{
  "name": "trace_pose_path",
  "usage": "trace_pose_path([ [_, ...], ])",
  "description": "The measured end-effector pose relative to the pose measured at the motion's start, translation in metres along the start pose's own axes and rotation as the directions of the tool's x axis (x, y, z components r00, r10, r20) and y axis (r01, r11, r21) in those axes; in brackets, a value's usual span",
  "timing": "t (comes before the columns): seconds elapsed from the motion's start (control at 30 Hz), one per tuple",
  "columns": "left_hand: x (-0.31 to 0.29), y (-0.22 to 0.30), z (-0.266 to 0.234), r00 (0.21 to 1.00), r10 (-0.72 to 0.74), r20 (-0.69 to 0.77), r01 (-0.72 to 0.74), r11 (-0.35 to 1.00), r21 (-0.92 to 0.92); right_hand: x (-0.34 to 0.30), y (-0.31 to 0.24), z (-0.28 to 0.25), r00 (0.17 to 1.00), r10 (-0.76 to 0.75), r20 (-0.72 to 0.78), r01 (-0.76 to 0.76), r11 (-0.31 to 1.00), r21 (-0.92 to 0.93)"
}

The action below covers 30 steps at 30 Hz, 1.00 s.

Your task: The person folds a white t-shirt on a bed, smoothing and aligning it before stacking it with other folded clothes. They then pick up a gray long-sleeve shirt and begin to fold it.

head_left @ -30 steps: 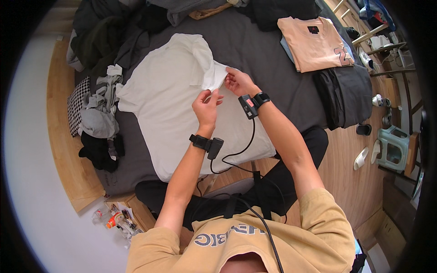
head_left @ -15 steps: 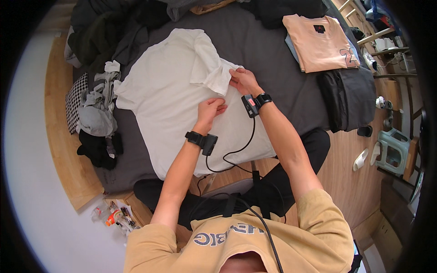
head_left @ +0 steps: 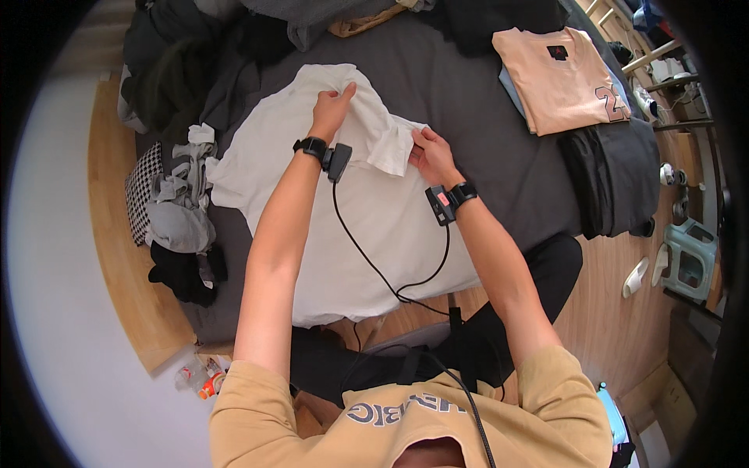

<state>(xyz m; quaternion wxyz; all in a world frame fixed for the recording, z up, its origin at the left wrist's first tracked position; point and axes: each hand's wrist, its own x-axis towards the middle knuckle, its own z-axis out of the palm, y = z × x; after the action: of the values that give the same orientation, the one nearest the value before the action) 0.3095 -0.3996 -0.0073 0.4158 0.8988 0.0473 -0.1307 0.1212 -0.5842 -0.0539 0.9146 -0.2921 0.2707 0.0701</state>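
Note:
A white t-shirt (head_left: 374,226) lies spread on a dark grey bed cover (head_left: 468,101). My left hand (head_left: 333,105) grips the shirt's fabric near its far end, by the collar. My right hand (head_left: 431,154) pinches the folded-in sleeve at the shirt's right side. Both wrists carry black bands with small devices, joined by a black cable that runs back toward my body.
A folded peach shirt (head_left: 562,78) and folded dark clothes (head_left: 616,175) lie at the right of the bed. Loose grey, black and checked clothes (head_left: 175,210) pile at the left. A wooden bed frame (head_left: 125,296), small bottles on the floor (head_left: 201,380) and a pale stool (head_left: 686,261) surround it.
My left hand has reached forward from the sleeve to the shirt's far end. My right hand stayed at the sleeve, which now lies folded in on the shirt.

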Motion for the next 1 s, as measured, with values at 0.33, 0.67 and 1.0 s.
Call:
trace_pose_path([
  [0.33,0.059,-0.007,-0.02,0.953,-0.004,0.304,0.086,0.963,-0.256,0.006,0.009,0.0,0.995,-0.059,-0.079,0.063,0.996,0.056],
  [0.67,0.038,-0.015,-0.061,0.809,-0.261,0.526,0.425,0.879,-0.218,0.009,0.011,0.002,0.984,-0.079,-0.161,0.085,0.996,0.031],
  [1.0,0.074,0.018,-0.026,0.93,0.118,0.348,-0.053,0.98,-0.191,0.009,0.012,0.003,0.983,-0.082,-0.167,0.091,0.995,0.047],
])
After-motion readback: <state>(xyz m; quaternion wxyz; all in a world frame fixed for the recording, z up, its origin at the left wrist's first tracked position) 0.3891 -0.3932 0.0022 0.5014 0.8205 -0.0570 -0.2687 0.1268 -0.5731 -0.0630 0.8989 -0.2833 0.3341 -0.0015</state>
